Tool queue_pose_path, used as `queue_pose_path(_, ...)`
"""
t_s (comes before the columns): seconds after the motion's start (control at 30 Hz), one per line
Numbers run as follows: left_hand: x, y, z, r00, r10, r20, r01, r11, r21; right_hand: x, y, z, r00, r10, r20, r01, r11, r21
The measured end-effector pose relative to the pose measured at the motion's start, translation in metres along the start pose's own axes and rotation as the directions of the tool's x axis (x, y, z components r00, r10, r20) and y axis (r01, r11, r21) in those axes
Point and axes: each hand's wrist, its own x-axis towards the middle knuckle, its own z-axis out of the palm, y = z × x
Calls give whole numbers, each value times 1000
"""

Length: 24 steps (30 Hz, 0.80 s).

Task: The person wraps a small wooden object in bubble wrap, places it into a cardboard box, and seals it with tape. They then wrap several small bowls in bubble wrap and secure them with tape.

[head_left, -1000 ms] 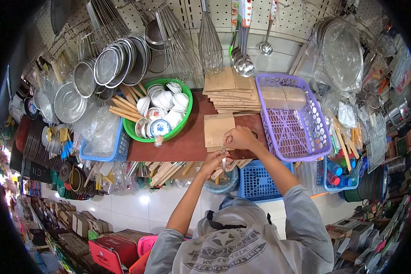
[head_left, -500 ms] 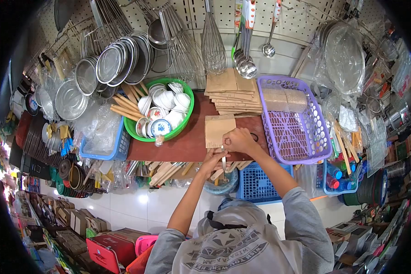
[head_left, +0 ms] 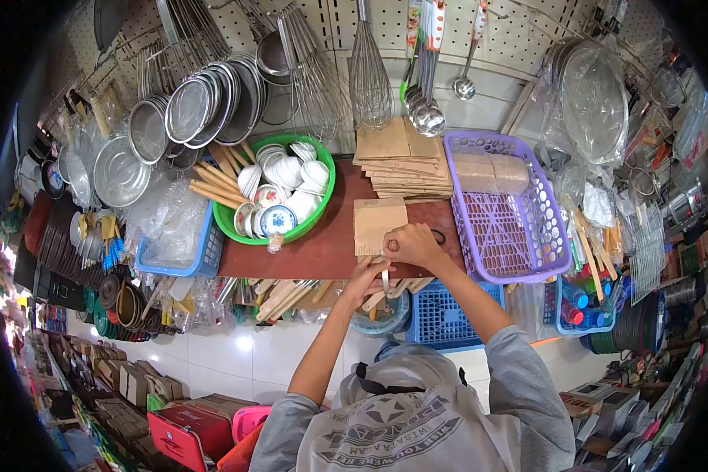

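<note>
My right hand (head_left: 411, 243) is closed in a pinch at the lower edge of a brown paper piece (head_left: 379, 223) on the reddish-brown table. Just below and left of it, my left hand (head_left: 363, 281) is closed at the table's front edge. A pale, narrow, curved strip (head_left: 385, 280) hangs by the left fingers, its upper end between the two hands. What the right fingertips grip is too small to make out. Behind the paper piece lies a stack of brown paper (head_left: 405, 161).
Left of the hands stands a green basin (head_left: 328, 187) with white spoons, bowls and wooden handles. A purple basket (head_left: 558, 271) is at the right, with wrapped blocks inside. Whisks (head_left: 369, 79) and ladles (head_left: 428, 118) hang above. A blue crate (head_left: 456, 316) sits below the table edge.
</note>
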Motion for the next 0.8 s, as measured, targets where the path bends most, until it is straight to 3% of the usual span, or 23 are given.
queue_pose_path(0.47,-1,2,-5,999,-25,27,25,1000,19,-3,-1,7,999,25,-22,-24,999,42)
queue_pose_path(0.8,7,-2,-16,996,-24,85,28,999,-42,-4,-11,9,993,85,-79,-88,996,-34)
